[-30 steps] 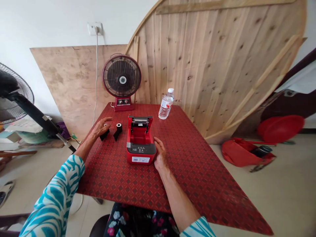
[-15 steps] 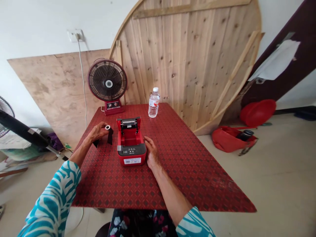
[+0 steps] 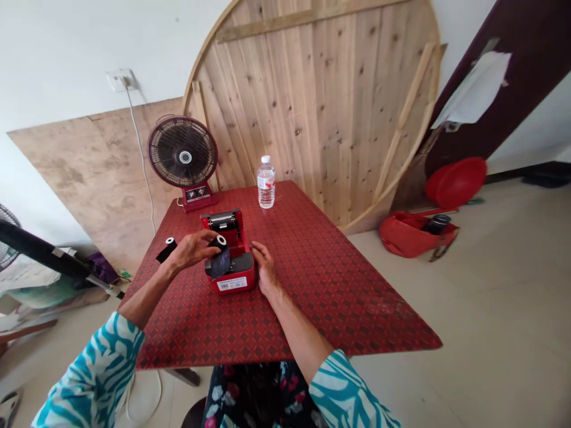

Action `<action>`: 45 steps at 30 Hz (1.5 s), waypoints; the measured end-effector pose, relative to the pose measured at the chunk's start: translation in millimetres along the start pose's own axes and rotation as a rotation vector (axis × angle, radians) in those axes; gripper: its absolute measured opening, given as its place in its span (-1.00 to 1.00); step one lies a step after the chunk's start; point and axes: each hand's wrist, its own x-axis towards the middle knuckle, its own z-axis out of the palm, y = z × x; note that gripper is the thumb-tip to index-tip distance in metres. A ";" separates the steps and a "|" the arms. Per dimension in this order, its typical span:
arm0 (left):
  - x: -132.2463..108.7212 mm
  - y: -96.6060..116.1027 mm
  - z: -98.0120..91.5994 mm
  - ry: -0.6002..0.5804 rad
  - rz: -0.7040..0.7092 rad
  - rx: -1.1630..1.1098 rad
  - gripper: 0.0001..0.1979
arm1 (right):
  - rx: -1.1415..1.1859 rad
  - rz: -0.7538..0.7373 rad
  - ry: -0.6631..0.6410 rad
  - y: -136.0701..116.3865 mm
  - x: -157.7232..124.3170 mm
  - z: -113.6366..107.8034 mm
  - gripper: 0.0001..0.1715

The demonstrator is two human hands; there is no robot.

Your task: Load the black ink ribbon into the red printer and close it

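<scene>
A small red printer (image 3: 232, 279) with its lid open stands on the red patterned table (image 3: 312, 279). My left hand (image 3: 190, 251) is closed on a black roll (image 3: 220, 254) with a white core and holds it over the printer's open bay. A loose black flap hangs from the roll. My right hand (image 3: 264, 268) rests against the printer's right side, fingers curled along it. A second black roll (image 3: 166, 249) lies on the table to the left of my left hand.
A red desk fan (image 3: 182, 157) and a water bottle (image 3: 266, 182) stand at the table's far edge. A large round wooden board (image 3: 321, 95) leans on the wall behind. A red bag (image 3: 414, 235) lies on the floor at right, a standing fan's pole (image 3: 44, 254) at left.
My left hand picked up one black roll from the table and carried it right, over the printer. The other roll stayed on the table. The camera view shifted right.
</scene>
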 end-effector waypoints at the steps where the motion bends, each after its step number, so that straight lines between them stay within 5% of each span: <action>1: 4.5 4.3 4.5 -0.031 -0.003 0.054 -0.67 | -0.009 -0.008 0.003 0.2 0.3 -0.1 -0.58; 10: 44.4 33.1 23.9 -0.284 -0.148 0.577 -0.66 | 0.019 -0.008 -0.027 2.6 1.8 1.0 -0.63; 18: 60.9 25.3 36.0 -0.387 -0.136 0.585 -0.73 | 0.024 -0.004 -0.028 -2.1 -0.1 2.9 -0.66; 25: 21.8 31.2 13.3 -0.200 -0.074 0.284 -0.63 | 0.010 -0.011 -0.019 -0.7 -0.1 1.5 -0.63; 30: -3.8 39.9 6.6 -0.245 -0.060 0.221 -0.56 | -0.004 -0.016 -0.016 0.2 0.1 0.4 -0.61; 41: 4.2 24.6 16.8 -0.194 -0.196 -0.082 -0.60 | 0.013 -0.009 -0.031 1.1 -0.2 0.3 -0.62; 45: 3.5 31.4 17.5 -0.087 -0.057 0.052 -0.71 | 0.008 -0.019 -0.020 2.7 1.4 0.7 -0.63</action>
